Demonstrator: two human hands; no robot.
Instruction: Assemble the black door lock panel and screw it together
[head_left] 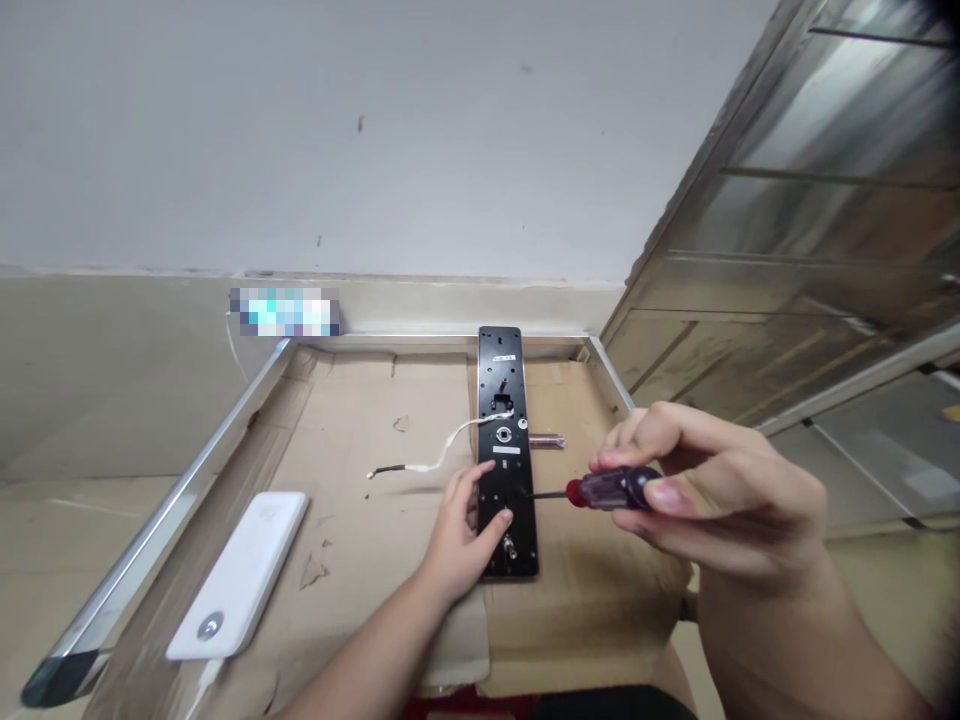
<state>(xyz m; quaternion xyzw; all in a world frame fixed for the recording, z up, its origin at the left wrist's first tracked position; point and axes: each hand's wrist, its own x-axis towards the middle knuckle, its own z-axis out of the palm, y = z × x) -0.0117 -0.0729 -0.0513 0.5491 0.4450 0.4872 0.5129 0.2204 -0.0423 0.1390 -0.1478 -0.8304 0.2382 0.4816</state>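
Observation:
A long black door lock panel (491,540) lies back side up on the cardboard, with small holes, metal posts and a round fitting. A white cable (450,440) with a dark plug end runs out of it to the left. A copper-coloured lever handle (547,440) sticks out on its right side. My left hand (461,540) grips the panel's lower left part, thumb and forefinger on its surface. In my right hand (720,490) is a screwdriver (611,490) with a dark purple and red handle. Its shaft points left, and the tip is at the panel; contact is unclear.
Cardboard sheets (360,600) cover the table, which has a metal rail (180,490) along the left. A white power bank (240,575) with a cable lies at left. A blurred-out device (285,312) stands at the back left corner. Behind is a wall (337,150).

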